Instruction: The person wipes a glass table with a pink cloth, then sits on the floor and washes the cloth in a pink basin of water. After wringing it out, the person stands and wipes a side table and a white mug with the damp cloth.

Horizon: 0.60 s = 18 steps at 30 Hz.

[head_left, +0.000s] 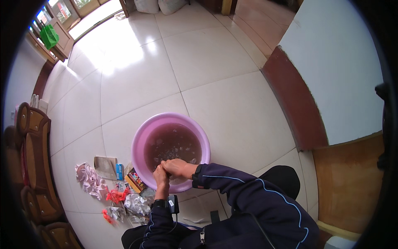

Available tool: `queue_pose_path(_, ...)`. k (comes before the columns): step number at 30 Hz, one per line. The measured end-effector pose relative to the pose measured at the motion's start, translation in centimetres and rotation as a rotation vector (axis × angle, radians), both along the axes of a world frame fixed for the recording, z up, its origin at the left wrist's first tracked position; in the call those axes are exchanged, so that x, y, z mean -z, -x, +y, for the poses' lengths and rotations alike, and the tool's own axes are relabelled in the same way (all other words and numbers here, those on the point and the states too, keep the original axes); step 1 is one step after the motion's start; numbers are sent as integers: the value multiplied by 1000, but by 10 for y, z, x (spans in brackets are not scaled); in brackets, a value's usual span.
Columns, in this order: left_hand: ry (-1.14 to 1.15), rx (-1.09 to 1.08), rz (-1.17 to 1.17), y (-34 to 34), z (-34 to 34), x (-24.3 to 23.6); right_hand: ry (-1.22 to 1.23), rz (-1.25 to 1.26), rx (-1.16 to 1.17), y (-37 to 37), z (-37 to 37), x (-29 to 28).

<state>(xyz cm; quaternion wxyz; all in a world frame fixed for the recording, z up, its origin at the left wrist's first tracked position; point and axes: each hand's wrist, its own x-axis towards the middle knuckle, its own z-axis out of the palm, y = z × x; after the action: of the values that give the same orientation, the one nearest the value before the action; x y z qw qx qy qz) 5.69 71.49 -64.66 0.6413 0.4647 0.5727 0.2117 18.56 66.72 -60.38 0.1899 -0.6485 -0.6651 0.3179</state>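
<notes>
A pink round basin [138, 143] stands on the floor in front of me, holding murky reddish-brown water [170, 141] with bubbles on its surface. Over the basin's near side, my left hand [161, 176] and my right hand [175, 167] are pressed together with their fingers closed. Whatever lies between them, if anything, is hidden by the fingers. Both hands look wet and sit just above the water.
Left of the basin lie crumpled pink cloth or paper [91, 180], a cardboard piece [105, 167], a small blue box [119, 171], a colourful box [135, 181], red plastic [117, 195] and crumpled silvery wrapping [137, 203]. Brown wooden furniture [38, 157] lines the left.
</notes>
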Motion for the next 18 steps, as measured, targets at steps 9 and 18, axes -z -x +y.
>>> queue_pose_path(9, 171, 216, -103, -17, 25, -59, 75, -81, 110, -34, 17, -32)
queue_pose_path(18, -1298, 918, 274, -32, 39, -158, 423, 723, 45, -50, 55, -47)
